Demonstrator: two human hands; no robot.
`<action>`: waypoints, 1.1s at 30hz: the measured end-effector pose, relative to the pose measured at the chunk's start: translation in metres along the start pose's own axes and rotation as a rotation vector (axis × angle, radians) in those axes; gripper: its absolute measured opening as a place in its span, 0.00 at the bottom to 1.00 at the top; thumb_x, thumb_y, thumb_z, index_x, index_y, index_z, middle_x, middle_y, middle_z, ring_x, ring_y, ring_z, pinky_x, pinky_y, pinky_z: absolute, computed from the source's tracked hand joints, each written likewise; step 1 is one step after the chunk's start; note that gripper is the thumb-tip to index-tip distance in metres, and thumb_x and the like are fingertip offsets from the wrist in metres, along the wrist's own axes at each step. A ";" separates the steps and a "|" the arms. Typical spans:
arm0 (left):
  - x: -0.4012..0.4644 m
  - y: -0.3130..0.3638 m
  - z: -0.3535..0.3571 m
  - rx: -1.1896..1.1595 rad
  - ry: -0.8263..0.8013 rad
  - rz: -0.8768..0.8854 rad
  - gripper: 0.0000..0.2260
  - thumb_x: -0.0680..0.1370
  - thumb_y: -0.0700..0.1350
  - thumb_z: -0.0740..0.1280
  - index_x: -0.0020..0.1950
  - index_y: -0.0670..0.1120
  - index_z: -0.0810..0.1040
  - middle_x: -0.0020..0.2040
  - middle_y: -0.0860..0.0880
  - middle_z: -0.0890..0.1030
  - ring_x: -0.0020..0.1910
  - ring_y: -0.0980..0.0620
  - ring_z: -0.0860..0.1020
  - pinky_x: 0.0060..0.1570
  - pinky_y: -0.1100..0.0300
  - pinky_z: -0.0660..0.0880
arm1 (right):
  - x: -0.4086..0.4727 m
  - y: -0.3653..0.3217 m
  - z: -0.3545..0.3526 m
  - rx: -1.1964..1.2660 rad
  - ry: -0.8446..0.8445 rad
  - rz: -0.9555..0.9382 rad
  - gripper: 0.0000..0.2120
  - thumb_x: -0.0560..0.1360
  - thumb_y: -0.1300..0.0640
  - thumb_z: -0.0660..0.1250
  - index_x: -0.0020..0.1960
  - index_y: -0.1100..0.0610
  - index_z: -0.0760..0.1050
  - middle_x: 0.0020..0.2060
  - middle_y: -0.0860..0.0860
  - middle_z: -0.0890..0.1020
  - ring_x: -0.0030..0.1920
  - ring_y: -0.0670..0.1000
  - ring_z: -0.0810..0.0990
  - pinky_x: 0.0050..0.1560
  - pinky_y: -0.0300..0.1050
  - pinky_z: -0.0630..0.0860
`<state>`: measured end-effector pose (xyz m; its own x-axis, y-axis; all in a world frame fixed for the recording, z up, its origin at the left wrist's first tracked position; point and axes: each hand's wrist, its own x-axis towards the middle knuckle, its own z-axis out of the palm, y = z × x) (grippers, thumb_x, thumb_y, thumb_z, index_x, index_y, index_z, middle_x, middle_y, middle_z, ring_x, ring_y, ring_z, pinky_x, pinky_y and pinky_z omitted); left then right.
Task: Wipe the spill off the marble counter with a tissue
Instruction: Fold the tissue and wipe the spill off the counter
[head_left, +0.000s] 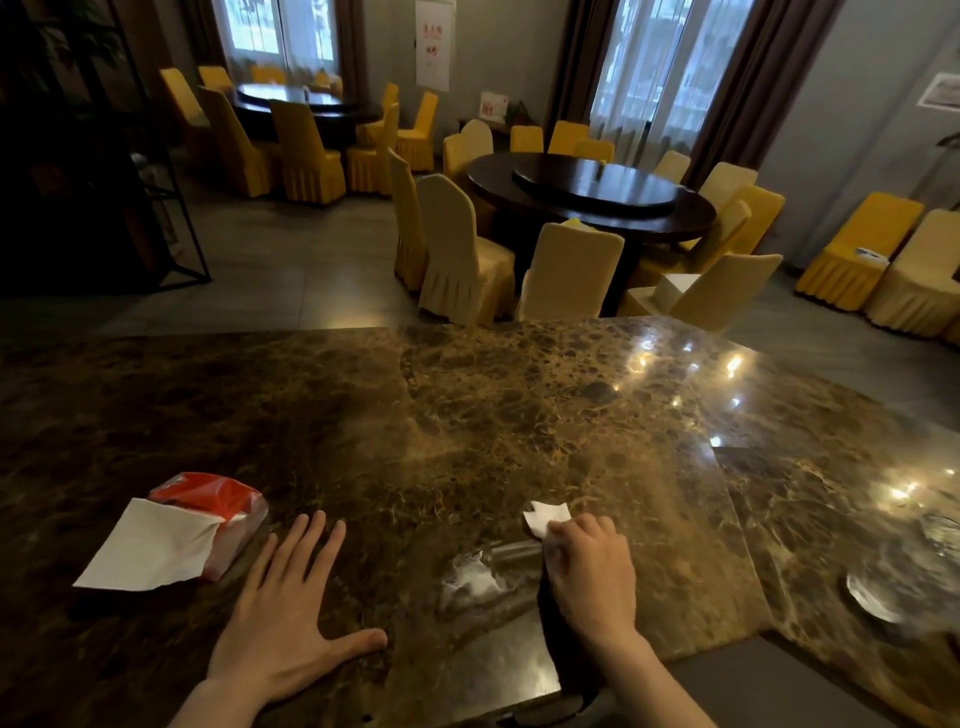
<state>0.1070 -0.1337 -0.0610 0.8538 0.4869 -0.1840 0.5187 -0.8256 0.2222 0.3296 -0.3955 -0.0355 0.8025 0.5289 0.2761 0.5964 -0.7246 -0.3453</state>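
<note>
A brown marble counter (519, 415) fills the lower half of the head view. A wet, shiny spill (475, 577) lies near its front edge, between my two hands. My right hand (592, 571) is closed on a white tissue (545, 517), pressed down on the counter at the spill's right edge; part of the tissue sticks out past my fingers. My left hand (291, 608) rests flat on the marble with fingers spread, holding nothing, left of the spill.
A red tissue pack (218, 504) lies at the left with a white sheet (150, 548) pulled half out of it. Two glass dishes (878, 597) sit at the counter's right. Beyond the counter stand round dark tables and yellow-covered chairs.
</note>
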 end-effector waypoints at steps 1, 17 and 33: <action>0.000 0.000 0.000 -0.003 0.003 0.000 0.62 0.60 0.90 0.47 0.81 0.56 0.29 0.81 0.54 0.28 0.80 0.54 0.27 0.82 0.48 0.33 | -0.001 0.000 0.002 -0.032 -0.037 -0.036 0.10 0.75 0.59 0.71 0.56 0.54 0.82 0.48 0.50 0.83 0.50 0.55 0.76 0.48 0.51 0.75; 0.002 -0.003 0.005 0.003 0.027 0.010 0.61 0.61 0.90 0.46 0.81 0.56 0.30 0.82 0.54 0.28 0.80 0.55 0.27 0.83 0.46 0.34 | -0.015 -0.050 0.022 0.018 -0.268 -0.145 0.14 0.78 0.60 0.69 0.63 0.56 0.76 0.62 0.51 0.73 0.59 0.51 0.72 0.57 0.43 0.74; 0.000 -0.004 0.007 0.020 0.032 0.028 0.61 0.61 0.90 0.46 0.82 0.54 0.31 0.82 0.52 0.29 0.80 0.53 0.28 0.83 0.44 0.36 | -0.040 -0.063 0.018 0.042 -0.255 -0.230 0.07 0.76 0.61 0.70 0.53 0.54 0.82 0.50 0.48 0.79 0.52 0.51 0.74 0.43 0.43 0.72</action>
<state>0.1042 -0.1322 -0.0682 0.8693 0.4720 -0.1469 0.4936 -0.8445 0.2080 0.2599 -0.3627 -0.0409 0.6219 0.7739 0.1196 0.7584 -0.5573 -0.3380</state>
